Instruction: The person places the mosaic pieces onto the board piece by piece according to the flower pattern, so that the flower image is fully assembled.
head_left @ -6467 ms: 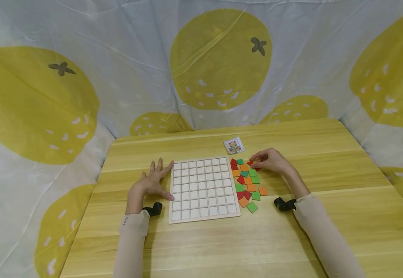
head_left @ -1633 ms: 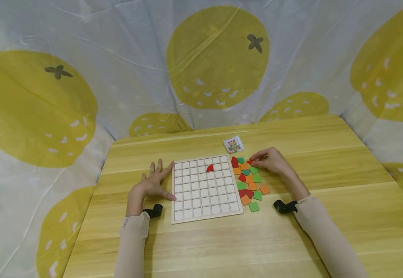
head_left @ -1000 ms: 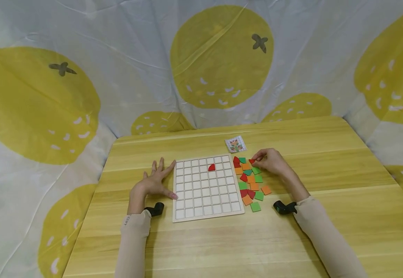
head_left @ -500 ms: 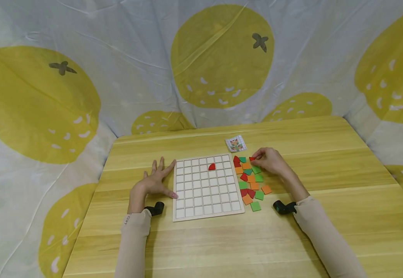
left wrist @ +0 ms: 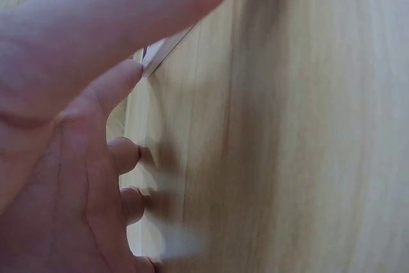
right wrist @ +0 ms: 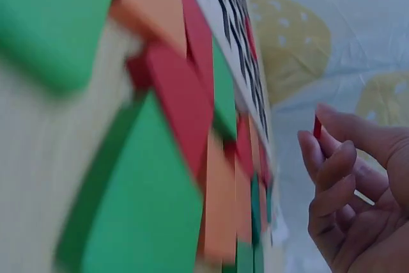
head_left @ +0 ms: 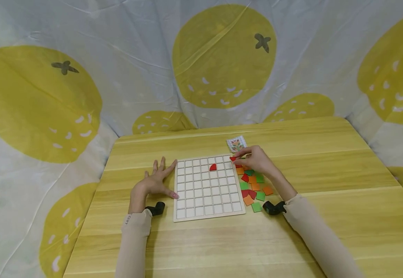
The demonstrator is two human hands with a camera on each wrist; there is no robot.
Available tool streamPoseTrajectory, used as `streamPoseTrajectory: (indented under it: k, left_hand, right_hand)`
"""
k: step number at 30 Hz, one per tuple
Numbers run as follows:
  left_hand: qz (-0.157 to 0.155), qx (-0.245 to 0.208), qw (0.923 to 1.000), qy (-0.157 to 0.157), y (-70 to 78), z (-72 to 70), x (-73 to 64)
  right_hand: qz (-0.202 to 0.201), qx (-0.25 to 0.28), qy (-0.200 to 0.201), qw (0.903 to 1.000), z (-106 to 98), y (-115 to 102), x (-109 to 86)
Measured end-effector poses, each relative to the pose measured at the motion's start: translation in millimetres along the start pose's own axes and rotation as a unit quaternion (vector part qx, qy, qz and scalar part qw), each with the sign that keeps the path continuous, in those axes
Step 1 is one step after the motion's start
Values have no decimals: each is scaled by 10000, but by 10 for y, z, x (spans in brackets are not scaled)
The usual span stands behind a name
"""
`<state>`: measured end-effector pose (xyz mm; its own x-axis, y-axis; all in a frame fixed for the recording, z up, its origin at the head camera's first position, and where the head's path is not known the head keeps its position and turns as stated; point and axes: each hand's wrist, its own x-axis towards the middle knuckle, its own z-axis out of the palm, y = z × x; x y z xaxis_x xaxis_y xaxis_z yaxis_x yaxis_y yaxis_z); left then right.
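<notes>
My right hand [head_left: 258,161] pinches a red tile [head_left: 233,158] between thumb and fingertips, over the far right corner of a pale gridded board [head_left: 209,219]. In the right wrist view the same red tile [right wrist: 317,127] shows edge-on, raised above the table. One red quarter-circle tile [head_left: 213,167] lies in a cell in the board's second row. With its fingers spread, my left hand [head_left: 154,183] rests beside the board, thumb and index finger touching its left edge. The left wrist view shows the left hand [left wrist: 77,177] flat by the board's edge.
Loose red, orange and green tiles [head_left: 255,187] lie along the board's right side, partly hidden by the right hand. A small card [head_left: 236,143] with a coloured flower-like pattern lies behind them. A lemon-print cloth [head_left: 222,58] hangs past the wooden table [head_left: 194,247].
The red quarter-circle has come onto the board since the earliest frame. In the last half second my right hand has moved left from the pile with another red tile. The left hand stays put.
</notes>
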<state>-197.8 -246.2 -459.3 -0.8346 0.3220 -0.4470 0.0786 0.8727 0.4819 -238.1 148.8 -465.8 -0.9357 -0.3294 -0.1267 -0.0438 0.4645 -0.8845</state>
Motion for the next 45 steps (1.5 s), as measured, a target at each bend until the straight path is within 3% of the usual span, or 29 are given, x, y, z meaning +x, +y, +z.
streamPoseTrajectory:
  k: [8,15,36,45]
  left_hand:
    - [-9,5,10000,13,5,-9,-14]
    - [-11,-31,10000,16,0,-11,-11]
    - [-62,-125,9999,1,18,-17,-15]
    - [-78,-122,9999,-7,13,-18,-10]
  right_hand:
    - [-355,-177,-372,9985,472,-269,231]
    - [-28,15,-429,9991,704,-370,348]
    - [-124,-129,-351,9992,816,-334,429]
    - [-39,-367,-48,9993,864,-361,437]
